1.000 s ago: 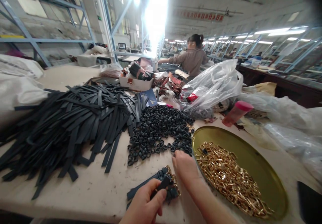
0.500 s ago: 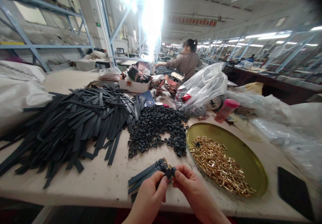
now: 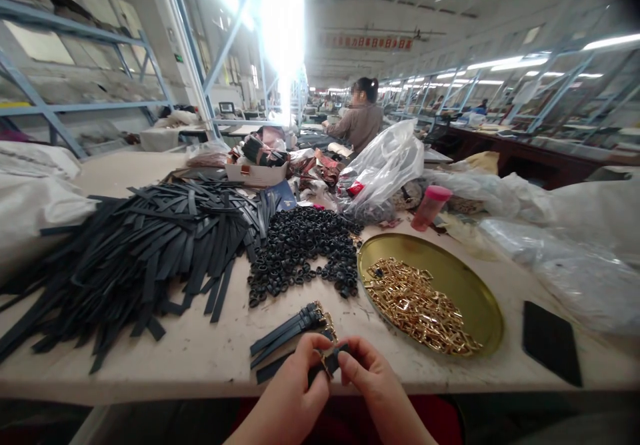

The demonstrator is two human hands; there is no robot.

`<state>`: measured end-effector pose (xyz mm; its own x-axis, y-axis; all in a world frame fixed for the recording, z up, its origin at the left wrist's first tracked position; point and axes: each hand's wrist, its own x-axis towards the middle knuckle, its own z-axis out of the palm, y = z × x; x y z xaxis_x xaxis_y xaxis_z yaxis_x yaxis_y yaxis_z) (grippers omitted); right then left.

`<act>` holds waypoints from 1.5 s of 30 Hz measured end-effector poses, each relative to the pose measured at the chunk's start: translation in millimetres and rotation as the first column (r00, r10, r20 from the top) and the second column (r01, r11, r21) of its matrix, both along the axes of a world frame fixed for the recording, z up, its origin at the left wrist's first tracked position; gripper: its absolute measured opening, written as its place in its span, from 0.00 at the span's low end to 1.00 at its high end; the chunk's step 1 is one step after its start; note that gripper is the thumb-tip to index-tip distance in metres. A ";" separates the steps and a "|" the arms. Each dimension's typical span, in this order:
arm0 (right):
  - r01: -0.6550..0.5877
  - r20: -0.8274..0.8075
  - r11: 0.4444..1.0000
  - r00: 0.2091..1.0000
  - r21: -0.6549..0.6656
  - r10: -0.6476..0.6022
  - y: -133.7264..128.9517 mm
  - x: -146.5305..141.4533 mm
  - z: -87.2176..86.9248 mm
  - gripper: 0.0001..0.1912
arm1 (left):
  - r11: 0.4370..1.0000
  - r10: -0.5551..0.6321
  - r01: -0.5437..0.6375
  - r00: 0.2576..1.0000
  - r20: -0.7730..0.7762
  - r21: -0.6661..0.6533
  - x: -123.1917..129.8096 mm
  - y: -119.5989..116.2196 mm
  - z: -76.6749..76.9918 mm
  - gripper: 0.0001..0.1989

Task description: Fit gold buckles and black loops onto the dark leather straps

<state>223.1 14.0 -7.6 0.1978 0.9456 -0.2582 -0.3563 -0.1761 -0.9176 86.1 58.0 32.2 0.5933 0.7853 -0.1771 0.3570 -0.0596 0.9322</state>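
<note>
Near the table's front edge, my left hand (image 3: 306,371) and my right hand (image 3: 367,368) meet, both closed on one dark strap (image 3: 336,359) with a gold buckle (image 3: 326,365). The left fingers pinch it by the buckle, and the right thumb and fingers grip its end. Part of the strap is hidden by my fingers. Just beyond the left hand lie several finished-looking straps (image 3: 287,330) side by side, gold buckles at their right ends. Behind them spreads a heap of small black loops (image 3: 305,248). A gold tray (image 3: 477,291) to the right bears a pile of gold buckles (image 3: 420,305).
A large pile of loose dark strips (image 3: 165,238) covers the table's left side. A black phone-like slab (image 3: 551,343) lies at the right edge. Behind the tray stand a pink-lidded jar (image 3: 431,209) and clear plastic bags (image 3: 387,165). Another person (image 3: 361,121) is farther back.
The camera view has shifted, so the table's things appear slightly farther left. My hands have turned the strap, and its gold buckle now shows between them.
</note>
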 end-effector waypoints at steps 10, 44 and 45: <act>-0.029 -0.342 0.999 0.940 -0.032 0.017 -3.9 -3.9 -7.4 0.16 | 0.998 0.028 -0.030 0.999 -0.033 -0.059 -1.8 7.9 -10.2 0.08; -0.294 -0.045 0.948 0.956 -0.124 0.290 -9.0 5.1 -16.0 0.20 | 0.777 0.097 0.012 0.986 0.139 -0.629 -6.4 -0.1 -14.7 0.07; -0.303 -0.085 0.946 0.952 -0.119 0.294 -10.9 4.3 -15.4 0.21 | 0.776 0.094 0.012 0.986 0.135 -0.631 -6.6 -2.1 -13.5 0.07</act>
